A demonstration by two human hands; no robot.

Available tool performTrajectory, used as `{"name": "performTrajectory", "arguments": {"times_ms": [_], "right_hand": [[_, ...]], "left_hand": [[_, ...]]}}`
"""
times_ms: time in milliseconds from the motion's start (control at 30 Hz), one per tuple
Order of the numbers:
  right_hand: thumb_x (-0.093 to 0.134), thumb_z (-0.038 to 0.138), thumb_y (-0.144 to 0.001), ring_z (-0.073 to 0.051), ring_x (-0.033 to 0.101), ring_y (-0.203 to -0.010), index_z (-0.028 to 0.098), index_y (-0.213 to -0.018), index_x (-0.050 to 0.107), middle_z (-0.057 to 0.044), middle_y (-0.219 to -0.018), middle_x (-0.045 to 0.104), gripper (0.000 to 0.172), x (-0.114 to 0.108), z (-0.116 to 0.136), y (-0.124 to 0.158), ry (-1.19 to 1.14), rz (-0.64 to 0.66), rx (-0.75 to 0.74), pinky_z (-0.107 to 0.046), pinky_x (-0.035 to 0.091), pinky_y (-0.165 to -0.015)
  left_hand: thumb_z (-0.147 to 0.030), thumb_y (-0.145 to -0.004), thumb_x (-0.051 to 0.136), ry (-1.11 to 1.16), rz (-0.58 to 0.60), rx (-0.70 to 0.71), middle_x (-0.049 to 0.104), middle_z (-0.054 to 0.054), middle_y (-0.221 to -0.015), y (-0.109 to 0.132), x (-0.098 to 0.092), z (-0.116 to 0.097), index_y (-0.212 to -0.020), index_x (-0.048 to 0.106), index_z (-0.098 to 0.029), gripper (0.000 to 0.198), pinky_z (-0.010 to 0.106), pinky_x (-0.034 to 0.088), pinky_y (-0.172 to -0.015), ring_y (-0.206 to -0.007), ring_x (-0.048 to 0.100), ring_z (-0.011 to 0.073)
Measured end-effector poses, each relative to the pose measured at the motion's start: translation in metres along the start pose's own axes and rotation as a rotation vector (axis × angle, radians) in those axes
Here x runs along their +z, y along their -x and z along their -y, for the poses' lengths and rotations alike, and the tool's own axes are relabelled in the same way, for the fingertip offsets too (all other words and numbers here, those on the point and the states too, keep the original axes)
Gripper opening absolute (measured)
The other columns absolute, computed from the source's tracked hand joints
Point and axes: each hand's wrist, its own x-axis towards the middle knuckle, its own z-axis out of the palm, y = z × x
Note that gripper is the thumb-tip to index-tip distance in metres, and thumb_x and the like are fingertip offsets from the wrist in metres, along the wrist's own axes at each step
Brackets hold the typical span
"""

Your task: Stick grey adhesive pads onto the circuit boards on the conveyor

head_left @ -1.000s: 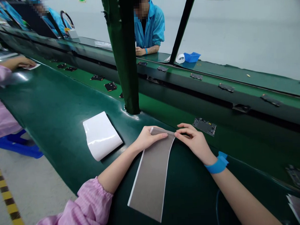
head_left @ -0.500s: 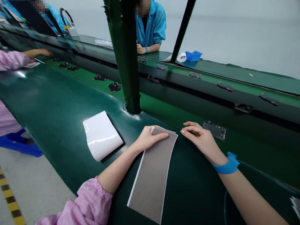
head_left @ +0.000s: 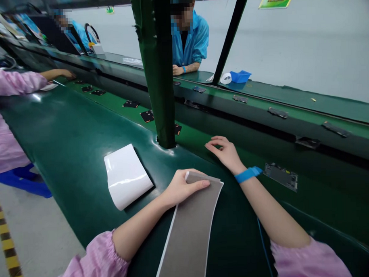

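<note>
My left hand [head_left: 186, 187] is closed on a long grey-brown strip of sheets [head_left: 190, 235] with white edges, thumb on top and fingers underneath. The strip slants down past the bottom of the view. Over the green belt, my right hand [head_left: 223, 151] has its thumb and forefinger brought together in a pinch; anything between the tips is too small to make out. A blue wrist strap [head_left: 248, 174] circles that wrist. To the right of it lies a circuit board [head_left: 281, 176], and a dark board [head_left: 178, 129] shows partly behind the post.
A green-wrapped post [head_left: 158, 74] rises ahead of my hands. A glossy white sheet [head_left: 127, 177] lies left of my left arm. Several boards [head_left: 146, 116] line the belt. A co-worker's pink sleeve [head_left: 16, 81] reaches in at left; a person in blue [head_left: 199, 37] sits opposite.
My right hand has moved away from the strip's upper end, up and left over the belt. The left hand keeps its hold on the strip. The view has tilted slightly upward.
</note>
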Motion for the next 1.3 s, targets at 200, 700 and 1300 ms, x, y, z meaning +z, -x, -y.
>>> {"name": "performTrajectory", "arguments": {"times_ms": [200,700,1300], "right_hand": [[0.065,0.035,-0.077,-0.024,0.059,-0.096,0.019,-0.076,0.074,-0.009,-0.090,0.066,0.019,0.063,-0.005,-0.081,0.030,0.091,-0.084,-0.036,0.048,-0.082],[0.067,0.034,-0.074,-0.029,0.053,-0.101,0.020,-0.070,0.072,-0.011,-0.097,0.056,0.016,0.083,-0.023,-0.112,0.147,0.099,-0.065,-0.041,0.048,-0.087],[0.081,0.047,-0.059,-0.035,0.056,-0.115,0.024,-0.143,0.034,-0.014,-0.122,0.061,0.100,0.063,-0.002,-0.105,0.273,0.490,-0.204,-0.046,0.045,-0.093]], "left_hand": [[-0.044,-0.066,0.078,0.108,-0.032,-0.056,0.072,0.006,-0.076,0.000,-0.002,-0.002,-0.081,0.074,-0.014,0.033,0.026,0.050,-0.061,-0.067,0.064,0.0169],[-0.040,-0.065,0.080,0.198,0.033,-0.083,0.074,0.007,-0.079,-0.001,-0.001,0.001,-0.081,0.074,-0.015,0.031,0.026,0.052,-0.064,-0.071,0.066,0.0173],[-0.038,-0.066,0.079,0.186,0.032,-0.037,0.074,0.007,-0.080,-0.001,-0.003,-0.004,-0.079,0.073,-0.014,0.028,0.027,0.052,-0.067,-0.074,0.067,0.0187]]}}
